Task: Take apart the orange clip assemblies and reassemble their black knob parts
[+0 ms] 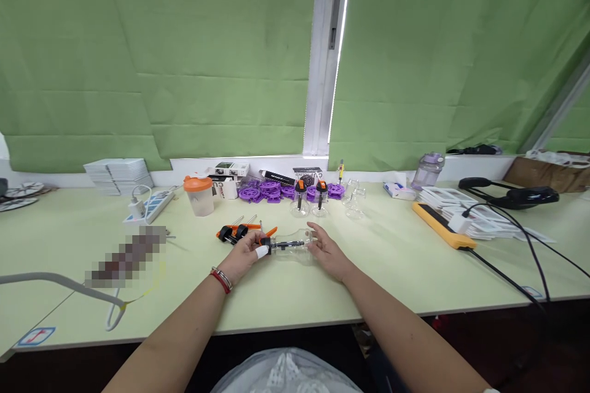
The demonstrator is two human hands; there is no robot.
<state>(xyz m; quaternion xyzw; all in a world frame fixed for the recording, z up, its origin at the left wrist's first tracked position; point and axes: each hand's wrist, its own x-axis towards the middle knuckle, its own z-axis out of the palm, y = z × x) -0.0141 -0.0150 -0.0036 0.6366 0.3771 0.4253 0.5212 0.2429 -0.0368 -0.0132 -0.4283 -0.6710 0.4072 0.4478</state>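
Note:
A clear glass bottle (295,245) with a dark tube inside lies on its side between my hands, just over the tabletop. My left hand (247,256), with a white wrap on one digit, grips the black top (266,245) at the bottle's neck. At the wide base, my right hand (326,250) holds the glass with thumb and fingers on either side. Black and orange tops with metal rods (239,232) lie just beyond my left hand. Two similar bottles (300,199) with black and orange tops stand upright farther back, beside clear empty glass bottles (356,199).
Purple plastic parts (270,191) and small boxes line the back wall. An orange-lidded cup (199,195) and white power strip (154,206) stand left, near a grey hanger (69,282). To the right are a yellow power strip (442,227), white card stacks (483,215) and trailing black cables (502,279).

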